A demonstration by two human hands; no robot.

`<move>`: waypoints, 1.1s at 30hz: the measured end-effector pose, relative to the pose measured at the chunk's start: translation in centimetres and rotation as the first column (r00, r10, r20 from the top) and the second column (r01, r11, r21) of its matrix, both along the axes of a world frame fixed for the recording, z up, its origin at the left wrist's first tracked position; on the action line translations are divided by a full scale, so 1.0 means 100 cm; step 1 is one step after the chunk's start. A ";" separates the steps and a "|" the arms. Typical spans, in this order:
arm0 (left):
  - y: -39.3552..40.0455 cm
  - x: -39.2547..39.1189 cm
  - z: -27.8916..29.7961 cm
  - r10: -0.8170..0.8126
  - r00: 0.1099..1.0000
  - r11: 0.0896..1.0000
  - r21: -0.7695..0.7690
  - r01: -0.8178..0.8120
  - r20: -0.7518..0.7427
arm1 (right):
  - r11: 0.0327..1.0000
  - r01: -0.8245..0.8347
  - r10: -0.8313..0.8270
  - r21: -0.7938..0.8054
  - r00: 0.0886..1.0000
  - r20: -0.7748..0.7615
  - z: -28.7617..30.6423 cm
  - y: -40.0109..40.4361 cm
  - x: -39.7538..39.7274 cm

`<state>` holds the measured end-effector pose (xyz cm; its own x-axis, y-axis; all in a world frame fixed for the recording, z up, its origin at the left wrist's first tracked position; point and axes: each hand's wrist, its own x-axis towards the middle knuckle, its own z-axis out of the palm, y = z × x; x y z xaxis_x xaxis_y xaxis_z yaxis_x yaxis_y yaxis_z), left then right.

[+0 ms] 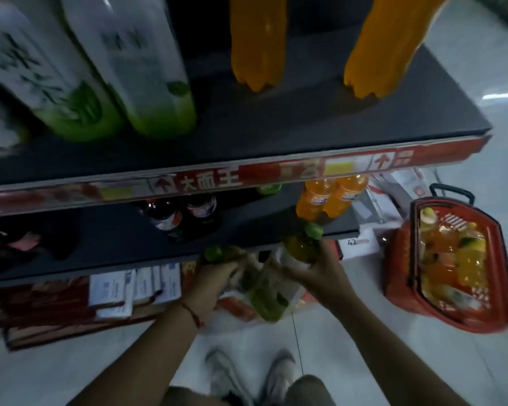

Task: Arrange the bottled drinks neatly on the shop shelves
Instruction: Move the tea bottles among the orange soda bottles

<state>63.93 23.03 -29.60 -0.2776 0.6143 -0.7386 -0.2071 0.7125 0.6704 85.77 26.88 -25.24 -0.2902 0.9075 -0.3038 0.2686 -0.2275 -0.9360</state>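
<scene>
upper shelf (276, 124): green-label bottles (147, 83), orange bottles (258, 48); lower shelf (115, 241): cola bottles (182, 212) (blurred); floor (364, 347): red basket (452, 265).

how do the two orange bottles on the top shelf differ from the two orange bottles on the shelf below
The top-shelf orange bottles are much larger and stand apart from each other; the lower-shelf orange bottles are small and stand pressed side by side. The lower pair show blue-and-white labels; on the top pair only bare orange lower bodies are in view. The lower pair sit near the shelf's right end, partly hidden under the price strip. All four hold orange drink and stand upright.
</scene>
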 end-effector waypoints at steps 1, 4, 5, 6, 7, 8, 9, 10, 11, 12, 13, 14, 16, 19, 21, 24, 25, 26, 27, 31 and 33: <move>-0.020 0.001 0.022 -0.002 0.999 1.000 -0.015 0.003 0.040 | 0.999 0.011 -0.011 -0.046 1.000 -0.009 0.025 -0.010 0.006; -0.073 0.010 0.094 0.060 0.998 0.997 -0.042 -0.059 0.024 | 0.989 0.052 -0.063 -0.139 0.995 -0.072 0.092 -0.039 0.022; -0.087 0.013 0.115 0.078 0.997 0.996 -0.037 -0.078 0.004 | 0.986 0.064 -0.077 -0.152 0.994 -0.081 0.111 -0.048 0.027; -0.098 0.017 0.136 0.092 0.996 0.995 -0.029 -0.092 -0.008 | 0.983 0.083 -0.100 -0.164 0.990 -0.103 0.129 -0.056 0.032; -0.106 0.022 0.159 0.103 0.995 0.995 -0.008 -0.103 -0.016 | 0.983 0.087 -0.108 -0.163 0.986 -0.126 0.150 -0.063 0.036; -0.114 0.024 0.179 0.117 0.993 0.993 0.019 -0.117 -0.028 | 0.983 0.085 -0.110 -0.161 0.982 -0.151 0.170 -0.069 0.040; -0.119 0.026 0.196 0.133 0.990 0.990 0.055 -0.130 -0.045 | 0.986 0.083 -0.106 -0.141 0.981 -0.165 0.187 -0.073 0.043; -0.122 0.026 0.210 0.143 0.988 0.987 0.086 -0.137 -0.060 | 0.989 0.084 -0.104 -0.119 0.979 -0.176 0.202 -0.075 0.046; -0.124 0.026 0.223 0.151 0.986 0.983 0.112 -0.142 -0.077 | 0.993 0.078 -0.093 -0.090 0.978 -0.188 0.213 -0.076 0.049; -0.124 0.024 0.234 0.163 0.983 0.979 0.138 -0.150 -0.086 | 0.996 0.071 -0.080 -0.052 0.976 -0.205 0.225 -0.076 0.050; -0.121 0.023 0.247 0.178 0.980 0.970 0.185 -0.159 -0.091 | 0.998 0.059 -0.058 -0.005 0.975 -0.216 0.236 -0.074 0.051; -0.117 0.023 0.260 0.192 0.976 0.958 0.235 -0.163 -0.105 | 0.998 0.044 -0.033 0.046 0.975 -0.219 0.247 -0.070 0.051; -0.107 0.022 0.283 0.210 0.962 0.936 0.322 -0.145 -0.178 | 0.985 0.008 0.026 0.171 0.980 -0.196 0.266 -0.061 0.050; -0.089 0.017 0.318 0.249 0.944 0.879 0.459 -0.127 -0.217 | 0.948 -0.024 0.059 0.317 0.993 -0.102 0.287 -0.042 0.044; -0.076 0.013 0.342 0.229 0.954 0.823 0.562 -0.082 -0.196 | 0.925 -0.034 0.063 0.378 0.996 -0.067 0.295 -0.025 0.038; -0.049 0.011 0.375 0.147 0.929 0.764 0.636 0.111 -0.339 | 0.872 -0.047 0.035 0.487 0.999 0.034 0.304 0.000 0.024; -0.038 0.009 0.382 0.125 0.901 0.756 0.628 0.185 -0.415 | 0.850 -0.048 0.016 0.525 0.998 0.066 0.307 0.008 0.018; -0.025 0.007 0.386 0.105 0.873 0.748 0.617 0.247 -0.477 | 0.826 -0.050 -0.002 0.561 0.996 0.091 0.309 0.016 0.012; -0.010 0.005 0.388 0.082 0.841 0.733 0.604 0.312 -0.534 | 0.805 -0.050 -0.021 0.591 0.994 0.111 0.309 0.024 0.005; 0.049 -0.001 0.388 -0.013 0.591 0.717 0.404 0.567 -0.806 | 0.799 0.014 -0.135 0.601 0.978 0.158 0.301 0.063 -0.017; 0.074 -0.004 0.384 -0.047 0.512 0.712 0.331 0.620 -0.858 | 0.803 0.058 -0.189 0.593 0.969 0.161 0.292 0.082 -0.025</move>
<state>63.54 30.44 8.81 -0.2008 0.9680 0.1506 0.7344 0.0470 0.6771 83.29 35.10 3.96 -0.1555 0.9553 0.2516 0.4731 0.2956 -0.8300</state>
